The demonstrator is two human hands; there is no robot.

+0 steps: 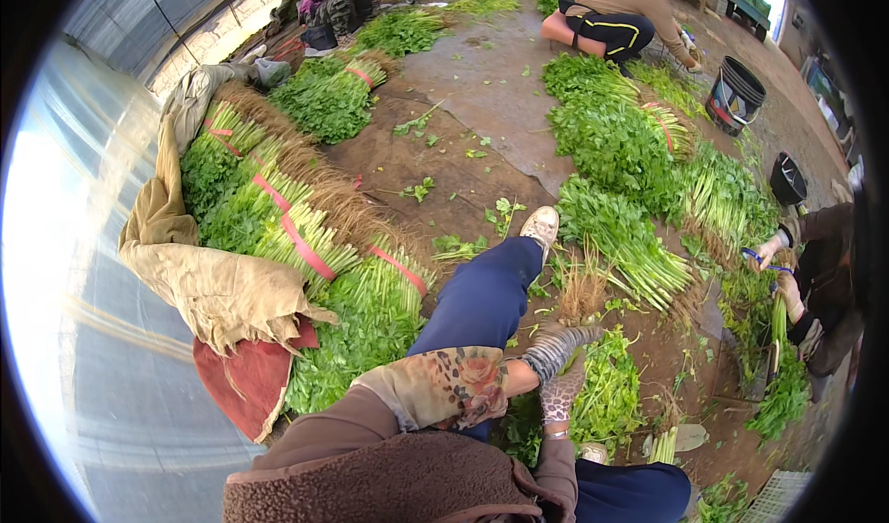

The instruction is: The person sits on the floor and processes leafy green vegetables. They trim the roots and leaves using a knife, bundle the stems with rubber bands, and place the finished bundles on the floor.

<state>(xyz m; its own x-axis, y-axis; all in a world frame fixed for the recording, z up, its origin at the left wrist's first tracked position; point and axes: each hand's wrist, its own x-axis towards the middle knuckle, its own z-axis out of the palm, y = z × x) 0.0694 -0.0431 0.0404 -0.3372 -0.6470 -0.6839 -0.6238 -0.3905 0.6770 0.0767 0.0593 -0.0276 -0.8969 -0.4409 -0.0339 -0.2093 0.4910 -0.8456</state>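
Observation:
My left hand (564,348), in a grey striped glove, is close above my right hand (564,392), in a leopard-print glove. Some green shows between the gloves; their fingers are partly hidden, so any grip is unclear. Just beyond them stands a tuft of brown roots (582,290). Loose leafy celery-like greens (611,391) lie right of my right hand. Ahead, a pile of untied stalks (625,245) lies with its roots towards the right. A few short cut stalks (665,446) lie lower right.
Bundles tied with red bands (298,245) line the left, partly under a beige cloth (222,287). At right a co-worker's gloved hand (767,252) holds a blue-handled tool. Another person crouches at the top right near a black bucket (736,96); a third sits at the top left. A smaller black bucket (788,179) stands at right.

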